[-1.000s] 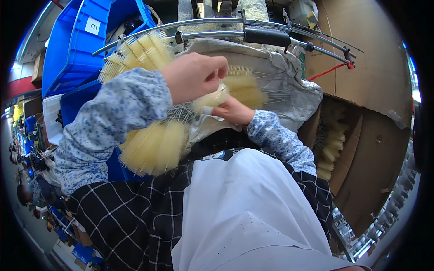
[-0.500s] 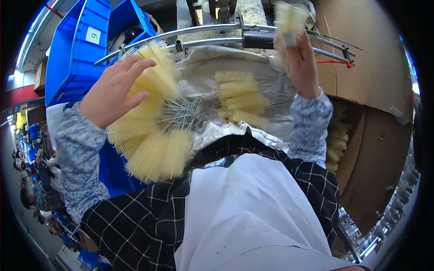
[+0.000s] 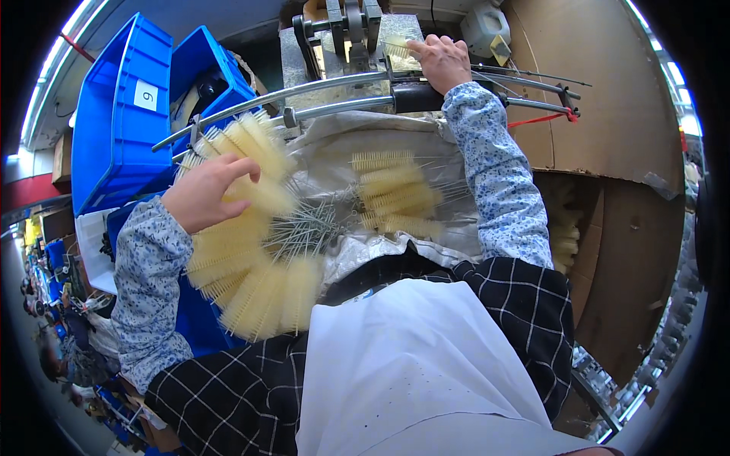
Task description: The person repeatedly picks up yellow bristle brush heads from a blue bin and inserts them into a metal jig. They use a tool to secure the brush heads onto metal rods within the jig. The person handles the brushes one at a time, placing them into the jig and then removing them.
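Note:
My right hand [image 3: 443, 62] is closed on the wire end of a brush with pale yellow bristles [image 3: 397, 47], reaching over the metal rails to the machine [image 3: 354, 34]. The machine end of the brush is hard to make out. At the left, my left hand [image 3: 217, 191] holds nothing; its thumb and fingers are apart beside a fanned heap of similar yellow brushes [image 3: 255, 292]. Their twisted wire stems [image 3: 304, 228] point toward the middle. A smaller stack of brushes [image 3: 399, 190] lies on the pale sheet in front of me, its stems pointing right.
Two curved metal rails [image 3: 342, 104] cross beyond the sheet [image 3: 334, 137]. Blue bins [image 3: 122, 114] stand at the far left, cardboard [image 3: 601, 91] at the right. More brushes [image 3: 563, 235] show inside the box by my right sleeve. A white jug [image 3: 484, 30] stands behind the rails.
My right hand has carried the brush left and away from me, from above the rails' right part to the machine. My left hand stays by the heap, its fingers slightly more curled.

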A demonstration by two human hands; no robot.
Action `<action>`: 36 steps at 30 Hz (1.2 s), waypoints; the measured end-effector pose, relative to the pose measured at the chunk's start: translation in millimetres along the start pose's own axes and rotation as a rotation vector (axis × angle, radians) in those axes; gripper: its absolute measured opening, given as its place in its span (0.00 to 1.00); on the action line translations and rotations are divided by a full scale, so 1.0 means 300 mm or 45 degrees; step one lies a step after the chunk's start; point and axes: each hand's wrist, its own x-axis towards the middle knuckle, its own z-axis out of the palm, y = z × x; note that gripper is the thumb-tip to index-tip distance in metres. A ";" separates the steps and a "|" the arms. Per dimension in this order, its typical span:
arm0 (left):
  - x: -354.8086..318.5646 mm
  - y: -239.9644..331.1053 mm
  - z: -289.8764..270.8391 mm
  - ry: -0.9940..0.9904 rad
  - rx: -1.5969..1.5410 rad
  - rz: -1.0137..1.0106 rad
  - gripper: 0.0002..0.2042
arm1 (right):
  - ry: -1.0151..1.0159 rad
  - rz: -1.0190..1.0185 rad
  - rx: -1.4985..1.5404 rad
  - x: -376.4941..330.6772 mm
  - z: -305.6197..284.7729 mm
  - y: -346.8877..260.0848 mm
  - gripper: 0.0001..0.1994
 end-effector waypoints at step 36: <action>-0.142 0.180 -0.129 0.416 -0.198 0.265 0.12 | 0.133 0.427 0.342 -0.079 0.121 0.203 0.19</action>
